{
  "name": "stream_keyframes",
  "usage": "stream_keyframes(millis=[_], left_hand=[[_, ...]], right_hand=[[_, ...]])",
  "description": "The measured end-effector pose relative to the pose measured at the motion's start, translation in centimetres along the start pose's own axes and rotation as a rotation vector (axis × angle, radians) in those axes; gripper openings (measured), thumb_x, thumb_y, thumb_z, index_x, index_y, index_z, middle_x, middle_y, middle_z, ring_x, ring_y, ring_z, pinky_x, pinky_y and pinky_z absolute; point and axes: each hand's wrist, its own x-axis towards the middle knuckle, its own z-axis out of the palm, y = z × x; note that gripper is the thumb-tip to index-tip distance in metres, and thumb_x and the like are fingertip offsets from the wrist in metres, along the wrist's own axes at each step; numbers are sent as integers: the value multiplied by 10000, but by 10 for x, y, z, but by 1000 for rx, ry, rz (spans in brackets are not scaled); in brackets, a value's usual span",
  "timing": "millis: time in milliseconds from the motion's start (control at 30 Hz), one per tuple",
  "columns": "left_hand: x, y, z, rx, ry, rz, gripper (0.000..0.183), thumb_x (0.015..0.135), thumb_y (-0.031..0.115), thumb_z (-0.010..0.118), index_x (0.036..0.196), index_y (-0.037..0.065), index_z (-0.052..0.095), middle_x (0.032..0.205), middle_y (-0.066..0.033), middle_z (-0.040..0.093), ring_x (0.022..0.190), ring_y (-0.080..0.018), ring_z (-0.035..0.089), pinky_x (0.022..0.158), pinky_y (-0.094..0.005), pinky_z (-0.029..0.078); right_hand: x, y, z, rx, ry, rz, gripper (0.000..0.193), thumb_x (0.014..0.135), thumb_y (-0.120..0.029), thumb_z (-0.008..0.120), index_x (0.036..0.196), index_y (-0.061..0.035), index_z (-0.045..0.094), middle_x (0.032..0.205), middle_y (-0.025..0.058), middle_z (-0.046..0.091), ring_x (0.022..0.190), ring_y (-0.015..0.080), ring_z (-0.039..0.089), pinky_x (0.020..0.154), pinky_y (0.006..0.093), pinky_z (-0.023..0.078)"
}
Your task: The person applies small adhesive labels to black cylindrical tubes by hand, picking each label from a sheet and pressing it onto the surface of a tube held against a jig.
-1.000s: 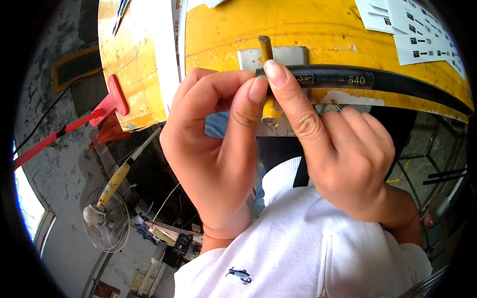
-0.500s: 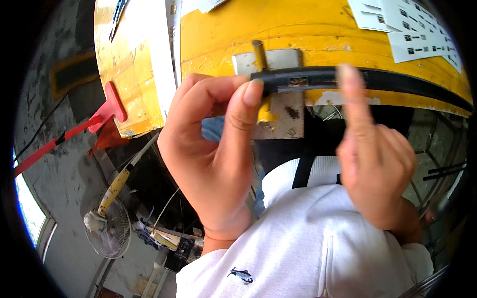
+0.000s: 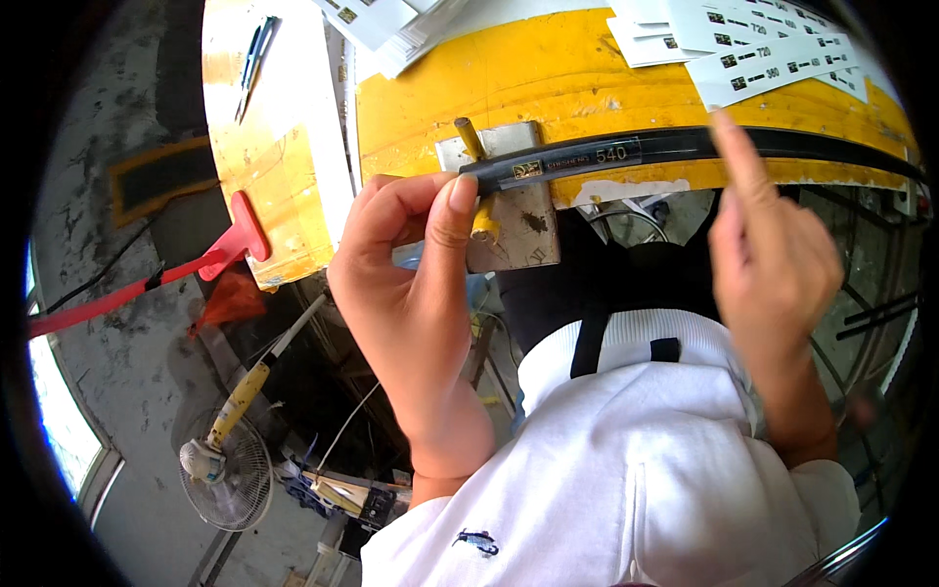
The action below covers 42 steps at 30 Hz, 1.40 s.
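A long, curved black tube (image 3: 685, 146) runs across the front of the yellow table toward the right. Its left end is pinched between the thumb and index finger of my left hand (image 3: 406, 254). Near that end, a dark, clear-edged label (image 3: 577, 159) with gold printing lies along the tube. My right hand (image 3: 773, 254) has its index finger stretched across the tube, the tip just past its far edge. The other fingers curl loosely, holding nothing I can see. Whether that finger presses on the tube I cannot tell. Behind the left end is a metal plate (image 3: 514, 230) with a yellow-painted rod (image 3: 469, 140).
Printed label sheets (image 3: 773, 64) lie at the far right of the yellow table (image 3: 548, 83), and more sheets (image 3: 391, 29) at the back. A blue cutter knife (image 3: 256, 64) rests at the left. A red T-shaped handle (image 3: 240, 240) and a fan (image 3: 230, 470) are left of the table.
The view has shifted, and the printed label now shows clearly. My right index finger has moved right along the tube, away from the label. My left hand still pinches the tube's end.
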Motion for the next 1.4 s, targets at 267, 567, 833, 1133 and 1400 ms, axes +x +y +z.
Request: stream_keyframes(millis=[267,567,833,1133,1400], left_hand=[[-24,51,-9,-306,-37,114,139,806,52,713,755,-2,595,738,-8,508,668,-75,408,616,-206,287],[-58,75,0,-539,-374,76,126,818,37,705,775,16,588,750,3,473,685,-79,391,645,-214,290],[-91,68,31,-795,-651,-94,114,891,21,634,846,37,530,834,5,427,714,-68,419,666,-200,338],[-116,86,54,-358,-987,-35,478,969,217,510,1304,-112,426,937,-147,609,801,-190,597,654,-257,467],[-144,91,84,-274,-1305,18,351,996,311,475,1018,-39,499,763,-14,470,672,-79,399,588,-223,338]], right_hand=[[0,39,-54,-16,202,61,459,707,36,750,1139,-100,681,597,-12,395,524,122,380,527,248,371],[-44,58,-107,5,513,189,367,741,149,710,1083,20,671,880,65,692,545,48,487,474,153,384],[-62,84,-122,-94,816,94,189,849,-116,718,1001,-10,686,923,101,701,684,189,639,570,242,507],[-95,111,-143,-159,635,-17,267,796,111,682,1056,125,624,920,225,687,768,255,694,696,298,580],[-107,114,-116,657,921,151,557,906,21,550,1403,77,304,1042,222,642,788,194,653,697,251,526]])
